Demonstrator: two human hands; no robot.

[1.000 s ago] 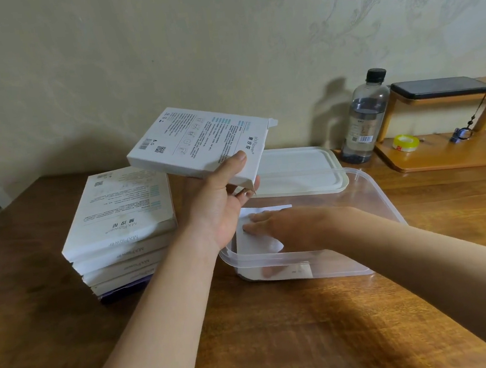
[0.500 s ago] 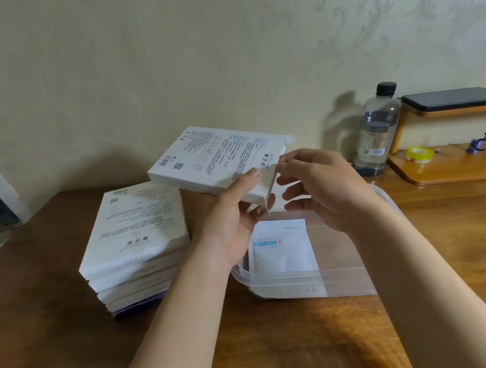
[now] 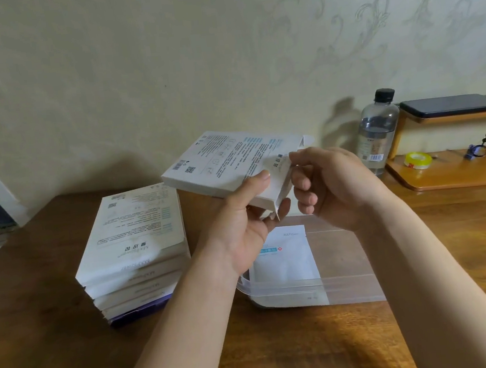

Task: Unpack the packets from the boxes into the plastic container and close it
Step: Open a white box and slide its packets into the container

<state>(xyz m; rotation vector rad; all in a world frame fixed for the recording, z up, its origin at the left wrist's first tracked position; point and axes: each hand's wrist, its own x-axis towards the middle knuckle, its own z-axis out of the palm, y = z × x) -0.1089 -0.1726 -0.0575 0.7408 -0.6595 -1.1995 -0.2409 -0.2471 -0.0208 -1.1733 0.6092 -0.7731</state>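
Note:
My left hand (image 3: 248, 213) grips a flat white box (image 3: 221, 162) from below, held tilted above the table. My right hand (image 3: 325, 184) pinches the box's open end flap (image 3: 278, 165) with curled fingers. Under both hands stands the clear plastic container (image 3: 348, 286), with a white packet (image 3: 285, 257) lying flat inside at its left end. A stack of several more white boxes (image 3: 134, 249) sits on the table to the left. The container's lid is hidden behind my hands.
A water bottle (image 3: 377, 133) with a black cap stands by the wall at the right. Beside it, a low wooden shelf (image 3: 456, 173) carries a yellow tape roll (image 3: 417, 160), with a dark phone (image 3: 449, 105) on its upper tier. The wooden table (image 3: 40, 325) runs left and forward.
My right hand left the packet lying in the container and rose to the box's end flap, which it now pinches. The left hand kept holding the box.

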